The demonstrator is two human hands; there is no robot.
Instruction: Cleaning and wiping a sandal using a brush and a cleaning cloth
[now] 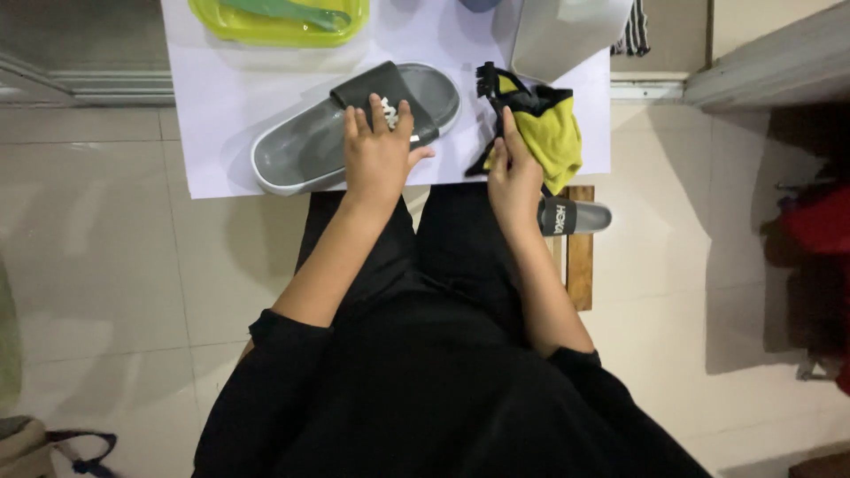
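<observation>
Head view: grey slide sandal [301, 150] with black strap, sole down on white tabletop [212, 106], left hand [379, 155] flat on its strap, grip spread open; right hand [513, 173] beside it, grip pinched on yellow-black cloth [553, 133]; beyond, green tray [354, 26]; second sandal [575, 217] just below.

A white table [212, 150] fills the upper middle of the frame in front of me. On it, at center, lies a grey slide sandal [301, 150] with a dark strap. Right of it sits a yellow and black cloth [553, 133]. At the upper left edge rests a yellow-green tray [279, 31], and at the upper right a pale grey container [562, 35].
</observation>
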